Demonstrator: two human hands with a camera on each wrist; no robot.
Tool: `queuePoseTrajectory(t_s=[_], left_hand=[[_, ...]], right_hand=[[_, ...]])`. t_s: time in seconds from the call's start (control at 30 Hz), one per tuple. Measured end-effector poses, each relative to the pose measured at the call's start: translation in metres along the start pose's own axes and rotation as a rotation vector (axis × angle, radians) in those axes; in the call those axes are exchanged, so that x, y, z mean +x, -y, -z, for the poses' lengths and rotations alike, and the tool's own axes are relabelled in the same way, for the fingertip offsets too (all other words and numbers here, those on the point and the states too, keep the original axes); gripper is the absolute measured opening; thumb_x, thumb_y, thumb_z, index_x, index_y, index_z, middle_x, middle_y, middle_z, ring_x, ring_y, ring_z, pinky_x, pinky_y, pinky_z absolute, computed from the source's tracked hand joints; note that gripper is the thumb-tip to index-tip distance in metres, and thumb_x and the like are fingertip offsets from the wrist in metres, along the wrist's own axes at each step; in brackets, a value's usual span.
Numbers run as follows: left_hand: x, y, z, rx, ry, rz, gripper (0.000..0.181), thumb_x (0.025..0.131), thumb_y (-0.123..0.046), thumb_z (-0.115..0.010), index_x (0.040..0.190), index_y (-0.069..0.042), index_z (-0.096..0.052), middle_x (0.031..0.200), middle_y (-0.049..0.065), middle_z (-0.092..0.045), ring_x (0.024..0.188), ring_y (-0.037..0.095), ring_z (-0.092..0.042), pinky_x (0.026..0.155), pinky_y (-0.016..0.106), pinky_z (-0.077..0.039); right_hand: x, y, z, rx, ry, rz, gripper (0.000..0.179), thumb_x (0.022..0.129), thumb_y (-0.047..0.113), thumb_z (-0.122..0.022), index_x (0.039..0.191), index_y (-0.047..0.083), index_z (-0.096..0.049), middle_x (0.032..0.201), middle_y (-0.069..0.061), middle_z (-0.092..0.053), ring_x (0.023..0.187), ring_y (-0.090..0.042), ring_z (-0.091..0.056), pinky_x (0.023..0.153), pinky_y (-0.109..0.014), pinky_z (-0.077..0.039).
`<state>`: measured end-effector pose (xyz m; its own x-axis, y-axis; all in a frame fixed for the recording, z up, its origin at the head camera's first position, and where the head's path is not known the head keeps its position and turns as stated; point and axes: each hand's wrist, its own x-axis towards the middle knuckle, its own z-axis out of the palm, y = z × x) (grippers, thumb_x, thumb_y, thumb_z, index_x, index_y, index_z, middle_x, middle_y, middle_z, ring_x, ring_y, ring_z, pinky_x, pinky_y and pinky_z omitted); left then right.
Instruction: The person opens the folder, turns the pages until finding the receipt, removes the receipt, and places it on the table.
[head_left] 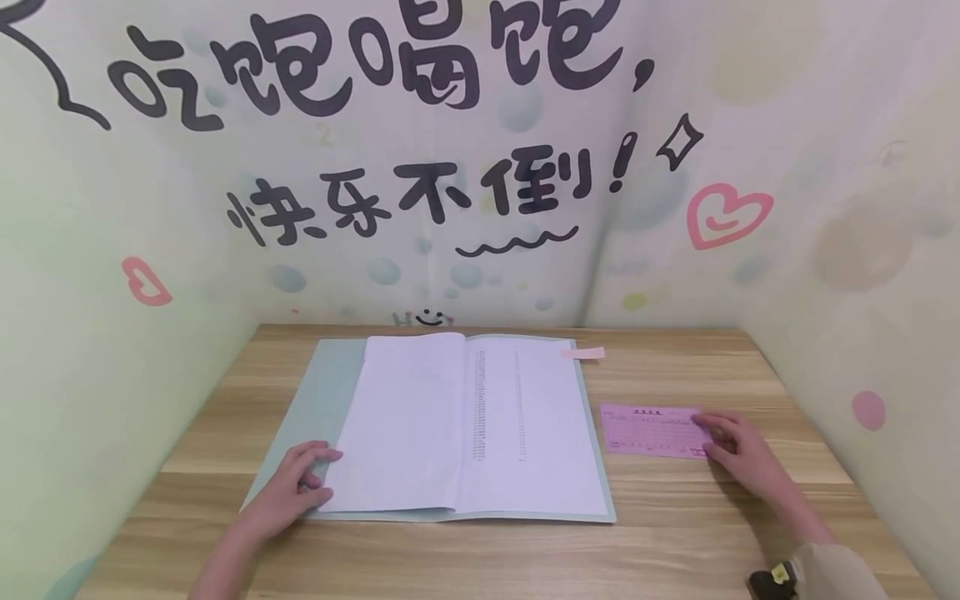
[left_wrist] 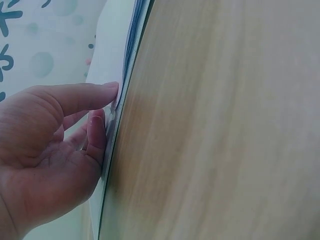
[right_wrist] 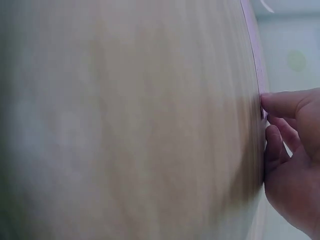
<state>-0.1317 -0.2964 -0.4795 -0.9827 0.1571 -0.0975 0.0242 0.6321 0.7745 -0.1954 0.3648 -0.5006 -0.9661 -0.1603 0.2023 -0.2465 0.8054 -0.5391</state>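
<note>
A pale blue-green folder (head_left: 333,375) lies spread on the table, with white sheets inside. The left page (head_left: 405,417) looks blank; small printed columns run down the right page (head_left: 551,433). My left hand (head_left: 288,487) rests at the lower left edge of the pages, thumb and fingertips touching them. In the left wrist view, the thumb (left_wrist: 95,95) lies against the sheet's edge. A pink printed slip (head_left: 648,433) lies flat to the right of the folder. My right hand (head_left: 746,454) touches its right end with thumb and fingertips, seen side-on in the right wrist view.
A pale pink tab (head_left: 585,353) sticks out from the folder's upper right edge. The wooden table (head_left: 450,558) is bounded by a back wall (head_left: 510,283) with lettering and by side walls. A dark object with a yellow label (head_left: 776,579) sits by the right sleeve.
</note>
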Motion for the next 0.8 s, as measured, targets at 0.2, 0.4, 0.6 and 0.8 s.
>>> queuePoseTrajectory(t_s=[0.2,0.4,0.6,0.8], left_hand=[[-0.0004,0.0006,-0.0002,0.016,-0.009,-0.008,0.046,0.085,-0.007,-0.072,0.129,-0.005,-0.058,0.146,0.022,-0.034,0.091,0.008,-0.049,0.074,0.019,-0.046],[-0.0009,0.0003,0.0003,0.013,-0.013,-0.019,0.046,0.085,-0.007,-0.071,0.129,-0.004,-0.057,0.146,0.022,-0.034,0.091,0.008,-0.05,0.074,0.019,-0.045],[-0.0011,0.0002,0.0006,0.012,-0.016,-0.028,0.046,0.084,-0.006,-0.071,0.128,-0.005,-0.057,0.146,0.022,-0.034,0.091,0.008,-0.049,0.074,0.019,-0.045],[-0.002,-0.0008,0.0003,0.001,-0.011,-0.029,0.045,0.085,-0.006,-0.071,0.128,-0.005,-0.057,0.146,0.022,-0.034,0.09,0.008,-0.049,0.074,0.019,-0.045]], right_hand=[[-0.001,-0.0024,0.0025,0.047,0.017,0.033,0.04,0.088,-0.001,-0.066,0.127,-0.003,-0.062,0.131,-0.026,-0.052,0.114,-0.001,-0.04,0.082,-0.006,-0.033],[-0.0021,-0.003,0.0029,0.087,0.025,0.049,0.039,0.089,-0.001,-0.065,0.128,-0.003,-0.061,0.133,-0.026,-0.051,0.111,0.02,-0.026,0.084,-0.004,-0.033],[-0.0047,-0.0028,0.0011,0.091,0.024,0.042,0.038,0.09,-0.002,-0.063,0.128,-0.003,-0.061,0.133,-0.026,-0.05,0.112,0.02,-0.026,0.085,-0.002,-0.031],[-0.0058,-0.0012,0.0026,0.098,0.03,0.024,0.037,0.093,-0.001,-0.06,0.129,-0.002,-0.06,0.133,-0.024,-0.05,0.11,0.024,-0.025,0.084,-0.002,-0.031]])
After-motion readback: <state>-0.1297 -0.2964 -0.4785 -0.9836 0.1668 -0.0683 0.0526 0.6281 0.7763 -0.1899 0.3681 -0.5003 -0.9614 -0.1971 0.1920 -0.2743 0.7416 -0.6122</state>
